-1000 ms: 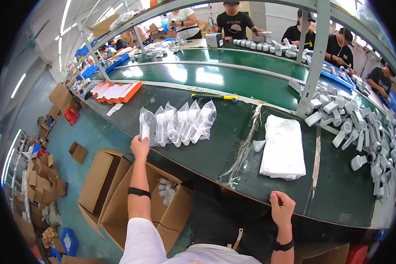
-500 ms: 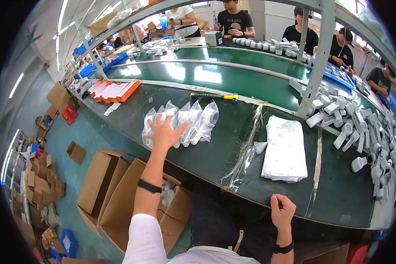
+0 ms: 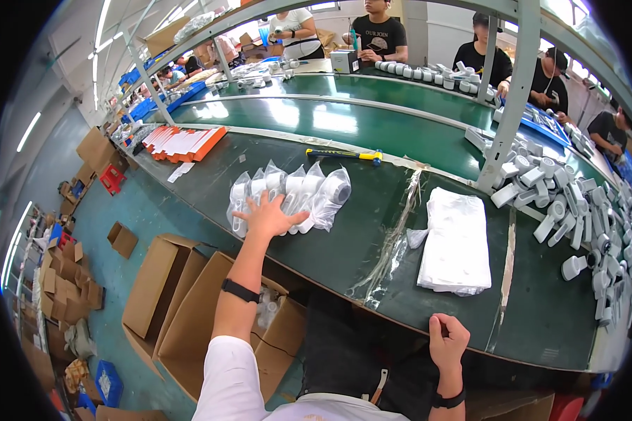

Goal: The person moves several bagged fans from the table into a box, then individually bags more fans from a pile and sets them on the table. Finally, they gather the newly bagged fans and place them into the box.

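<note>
Several white handheld devices with round heads and looped handles, each in a clear plastic bag [image 3: 333, 188], lie side by side on the dark green workbench [image 3: 316, 263]. My left hand [image 3: 267, 216] rests spread over the near ends of the bagged devices, fingers apart and gripping nothing. At the bench's front edge my right hand [image 3: 449, 340] is closed with its fingers curled; whether anything is inside cannot be made out. A stack of white plastic bags [image 3: 456, 242] lies on the bench beyond my right hand.
A yellow-and-black hammer [image 3: 344, 155] lies behind the bagged devices. Orange-and-white flat cartons [image 3: 186, 142] sit far left. Loose grey-white devices [image 3: 569, 196] are heaped at right, beside a metal post [image 3: 510, 98]. Below the bench stands an open cardboard box [image 3: 196, 330]. Co-workers sit across the green conveyor [image 3: 288, 116].
My left hand has slid slightly nearer along the bagged devices, fingers still spread. My right hand stays closed at the bench edge. Across the conveyor, co-workers have shifted their hands and heads.
</note>
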{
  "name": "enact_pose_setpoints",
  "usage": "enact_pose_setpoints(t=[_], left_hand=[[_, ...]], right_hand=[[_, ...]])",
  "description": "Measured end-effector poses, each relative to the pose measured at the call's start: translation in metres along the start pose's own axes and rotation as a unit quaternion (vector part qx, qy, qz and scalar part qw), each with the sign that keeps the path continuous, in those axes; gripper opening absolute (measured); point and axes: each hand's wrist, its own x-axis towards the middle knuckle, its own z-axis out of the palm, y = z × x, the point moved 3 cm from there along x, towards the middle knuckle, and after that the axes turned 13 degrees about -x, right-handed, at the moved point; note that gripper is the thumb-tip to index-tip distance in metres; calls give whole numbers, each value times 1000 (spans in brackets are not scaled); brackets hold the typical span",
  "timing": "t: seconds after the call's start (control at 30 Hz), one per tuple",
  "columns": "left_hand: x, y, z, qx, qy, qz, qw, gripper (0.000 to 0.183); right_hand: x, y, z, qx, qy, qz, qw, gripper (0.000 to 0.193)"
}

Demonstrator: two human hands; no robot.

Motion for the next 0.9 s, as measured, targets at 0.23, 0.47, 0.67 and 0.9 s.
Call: enact_pose_setpoints(t=[0.23,0.47,0.67,0.9], left_hand=[[-19,21,6,16,94,84,992,101],[0,12,11,13,-4,21,1000,106],[5,13,8,20,-40,25,999,107],[21,0,13,-37,-73,49,995,109]], right_hand=[[1,-1,1,-16,7,-17,1000,8],[0,-1,2,-15,13,-21,1000,8],[0,-1,2,-16,13,-22,1000,8],[-1,1,3,-15,13,-25,999,8]])
